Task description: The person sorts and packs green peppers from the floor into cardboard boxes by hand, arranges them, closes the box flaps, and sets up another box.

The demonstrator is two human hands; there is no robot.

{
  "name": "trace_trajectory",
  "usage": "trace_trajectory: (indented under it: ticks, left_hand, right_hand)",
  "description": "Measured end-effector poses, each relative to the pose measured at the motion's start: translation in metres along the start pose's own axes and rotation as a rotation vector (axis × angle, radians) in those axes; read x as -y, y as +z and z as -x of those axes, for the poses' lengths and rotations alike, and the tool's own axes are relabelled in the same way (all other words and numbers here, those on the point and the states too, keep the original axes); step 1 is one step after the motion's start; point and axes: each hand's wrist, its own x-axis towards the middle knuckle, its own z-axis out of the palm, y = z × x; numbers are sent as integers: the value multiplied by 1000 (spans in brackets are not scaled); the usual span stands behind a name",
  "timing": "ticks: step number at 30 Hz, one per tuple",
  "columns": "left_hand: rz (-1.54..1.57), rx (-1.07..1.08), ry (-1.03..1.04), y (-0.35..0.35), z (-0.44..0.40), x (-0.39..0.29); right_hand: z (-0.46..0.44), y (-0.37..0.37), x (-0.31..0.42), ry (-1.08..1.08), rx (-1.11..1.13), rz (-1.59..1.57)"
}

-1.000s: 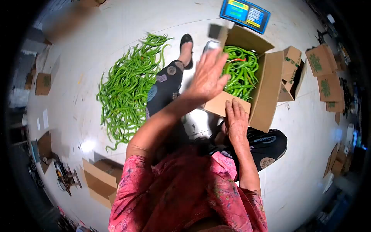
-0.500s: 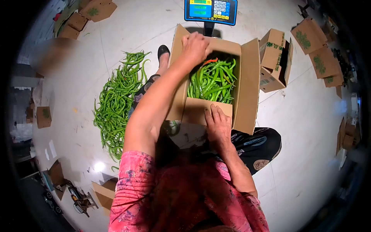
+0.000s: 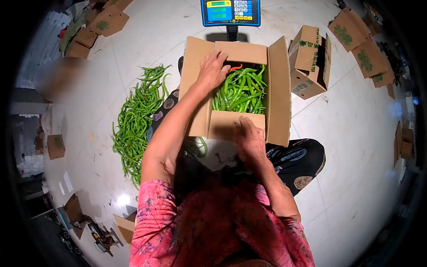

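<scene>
An open cardboard box [image 3: 279, 89] stands between my knees, its flaps folded outward, holding green chili peppers [image 3: 242, 89] with one red chili [image 3: 235, 68] near the far left corner. My left hand [image 3: 213, 71] lies at that corner, its slightly bent fingers apart and touching the far flap [image 3: 244, 52] where it meets the left flap [image 3: 192, 66]. On the near flap [image 3: 220, 124] rests my right hand [image 3: 250, 138], fingers stretched out toward the chilies. Neither hand holds a chili.
Beyond the box rises a scale display [image 3: 231, 12] on a post. A large heap of green chilies [image 3: 135, 120] lies on the floor at left. Another box [image 3: 307, 62] stands at right, with more cartons [image 3: 360, 49] along the edges.
My left hand has come nearer and slightly left, from the far end of the left side to the inner corner. The far flap now lies folded outward. My right hand stays on the near flap.
</scene>
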Motion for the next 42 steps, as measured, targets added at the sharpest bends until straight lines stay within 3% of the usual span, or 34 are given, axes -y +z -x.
trace_trajectory:
  ticks: [3,7,8,9,11,12,15,17,20,22,23,25,26,27,30,32,35,38,41,42]
  left_hand:
    - [78,-198,7,-17,15,-2]
    - [-164,-364,-41,-65,40,-6]
    - [-81,-298,-131,-74,42,-1]
    - [61,-256,-374,-66,46,18]
    - [689,-129,-587,-79,48,14]
    - [731,-75,-559,-87,46,10]
    - [872,34,-496,-77,45,2]
    - [441,-9,-357,-55,42,12]
    - [593,-87,-436,-47,44,-20]
    - [607,-98,-441,-49,45,-42]
    - [761,-127,-369,-21,48,-21]
    - [721,-168,-312,-17,52,-31]
    - [558,-178,-207,-6,54,-26]
    - [258,-48,-281,0,65,-41]
    - [-85,24,-234,3,75,-60]
    - [-143,79,-264,3,70,-62]
    - [14,51,-322,6,68,-51]
    - [297,-14,-392,6,69,-32]
    - [697,139,-553,13,78,-4]
    - [816,211,-627,18,81,3]
  right_hand:
    - [2,-17,7,24,35,-51]
    - [1,-13,2,11,29,5]
    - [0,-8,0,5,18,25]
    - [0,-3,-1,-3,7,45]
    - [3,20,-7,146,-6,-56]
    - [1,26,-8,221,-14,-104]
    - [-39,-54,7,67,83,-25]
    - [-77,-74,13,133,-46,73]
    - [-133,-65,-12,77,-276,169]
    - [-159,-42,-34,128,-226,242]
    - [-168,-31,-46,140,-208,289]
    - [-175,-15,-68,227,10,279]
    - [-173,-3,-75,259,85,359]
    - [-168,8,-79,235,16,380]
    - [-169,-20,-64,238,78,305]
    - [-171,-45,-61,200,137,353]
    - [-154,-95,-63,107,-36,564]
    - [-118,-128,-84,224,-179,510]
    - [-86,-134,-104,679,429,-305]
    - [-74,-120,-107,700,366,-464]
